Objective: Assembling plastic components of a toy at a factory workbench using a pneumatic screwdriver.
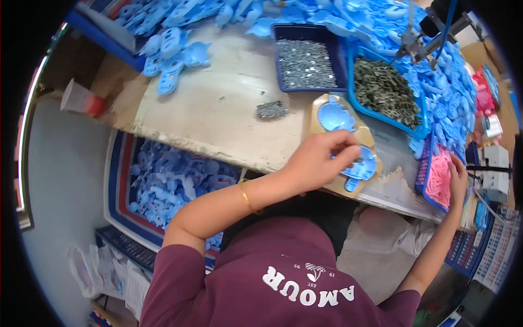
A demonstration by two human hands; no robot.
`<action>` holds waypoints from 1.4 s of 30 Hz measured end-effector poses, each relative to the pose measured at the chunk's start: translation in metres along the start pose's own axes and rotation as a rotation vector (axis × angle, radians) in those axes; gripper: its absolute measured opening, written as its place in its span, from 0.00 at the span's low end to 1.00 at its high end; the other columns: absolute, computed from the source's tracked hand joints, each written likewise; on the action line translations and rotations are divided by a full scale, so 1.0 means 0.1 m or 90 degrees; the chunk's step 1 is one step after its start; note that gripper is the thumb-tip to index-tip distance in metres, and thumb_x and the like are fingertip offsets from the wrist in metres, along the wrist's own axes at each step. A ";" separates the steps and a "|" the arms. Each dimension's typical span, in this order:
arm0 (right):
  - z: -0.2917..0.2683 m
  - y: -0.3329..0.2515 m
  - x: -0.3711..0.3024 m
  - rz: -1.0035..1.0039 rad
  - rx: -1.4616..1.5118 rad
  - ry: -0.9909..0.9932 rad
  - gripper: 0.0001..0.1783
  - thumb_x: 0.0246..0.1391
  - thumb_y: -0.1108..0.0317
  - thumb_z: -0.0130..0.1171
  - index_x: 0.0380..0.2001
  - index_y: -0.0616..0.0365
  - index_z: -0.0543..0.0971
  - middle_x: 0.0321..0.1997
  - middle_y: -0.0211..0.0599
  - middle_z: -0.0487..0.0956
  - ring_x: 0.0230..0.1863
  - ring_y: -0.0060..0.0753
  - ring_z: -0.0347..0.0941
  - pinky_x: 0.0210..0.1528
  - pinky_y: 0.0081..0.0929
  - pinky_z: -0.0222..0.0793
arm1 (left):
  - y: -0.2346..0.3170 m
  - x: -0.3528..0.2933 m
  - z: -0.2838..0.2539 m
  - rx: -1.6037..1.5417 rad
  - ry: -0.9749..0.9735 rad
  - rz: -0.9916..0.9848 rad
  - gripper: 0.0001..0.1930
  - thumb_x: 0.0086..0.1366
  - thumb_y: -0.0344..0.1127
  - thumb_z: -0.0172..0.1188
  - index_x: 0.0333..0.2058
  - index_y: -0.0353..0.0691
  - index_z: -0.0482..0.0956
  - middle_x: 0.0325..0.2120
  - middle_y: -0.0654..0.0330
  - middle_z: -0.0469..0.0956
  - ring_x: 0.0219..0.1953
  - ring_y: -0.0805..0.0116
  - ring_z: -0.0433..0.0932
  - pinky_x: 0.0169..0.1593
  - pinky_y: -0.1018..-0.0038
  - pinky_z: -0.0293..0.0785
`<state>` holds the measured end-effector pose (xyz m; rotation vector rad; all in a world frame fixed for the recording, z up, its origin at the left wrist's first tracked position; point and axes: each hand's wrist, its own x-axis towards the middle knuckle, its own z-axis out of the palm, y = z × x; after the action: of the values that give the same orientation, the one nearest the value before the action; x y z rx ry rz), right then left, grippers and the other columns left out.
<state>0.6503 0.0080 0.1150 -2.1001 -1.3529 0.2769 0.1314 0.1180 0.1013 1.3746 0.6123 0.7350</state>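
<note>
My left hand point(328, 158) is over a gold-coloured fixture block point(317, 115) at the table's front edge. Its thumb and fingers are pinched together; whatever they hold is too small to make out. Two blue moulded plastic parts lie in the block: a rounded upper one point(335, 116) and a lower one point(362, 170), right beside my fingertips. Off to the right, my right hand point(458, 177) reaches into a purple basket point(423, 168) of small pink plastic pieces point(439, 175). Its fingertips are among the pieces, partly hidden.
A dark blue tray point(310, 90) of small silvery metal pins stands behind the block. Beside it, a light blue tray point(381, 115) holds dark metal clips. A small pin pile point(272, 109) lies on the table. Blue parts heap along the back; a lower bin point(174, 180) holds more.
</note>
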 end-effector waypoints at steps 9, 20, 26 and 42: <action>0.53 -1.18 -0.20 -0.014 0.127 -0.099 0.09 0.65 0.68 0.60 0.43 0.62 0.83 0.39 0.24 0.82 0.40 0.16 0.73 0.44 0.18 0.69 | 0.07 -0.03 -0.17 -0.029 0.079 -0.070 0.09 0.73 0.33 0.58 0.39 0.32 0.81 0.33 0.61 0.84 0.36 0.75 0.84 0.40 0.79 0.81; 1.33 -2.71 -1.06 -0.241 0.221 -0.293 0.09 0.57 0.73 0.66 0.41 0.63 0.85 0.35 0.39 0.84 0.34 0.27 0.80 0.38 0.24 0.75 | 0.04 0.00 -0.02 -0.044 0.043 -0.076 0.09 0.71 0.34 0.61 0.38 0.31 0.80 0.32 0.59 0.84 0.37 0.75 0.84 0.41 0.79 0.80; 1.44 -2.75 -1.10 -0.239 0.193 -0.232 0.10 0.56 0.73 0.68 0.41 0.63 0.85 0.33 0.39 0.84 0.34 0.27 0.81 0.38 0.24 0.75 | 0.05 -0.06 0.02 -0.068 0.075 -0.064 0.09 0.72 0.34 0.59 0.38 0.31 0.79 0.31 0.59 0.84 0.35 0.75 0.84 0.40 0.79 0.81; 1.69 -2.81 -1.06 -0.470 -0.068 -0.120 0.05 0.53 0.66 0.68 0.32 0.53 0.85 0.28 0.33 0.80 0.28 0.38 0.79 0.29 0.33 0.73 | 0.17 0.00 -0.43 0.317 0.238 0.146 0.11 0.71 0.36 0.59 0.45 0.36 0.82 0.33 0.55 0.85 0.29 0.68 0.83 0.32 0.74 0.79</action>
<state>0.3101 0.0604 0.1342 -1.5330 -2.1795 0.0889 0.0965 0.1465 0.1132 1.8003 0.9898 1.0871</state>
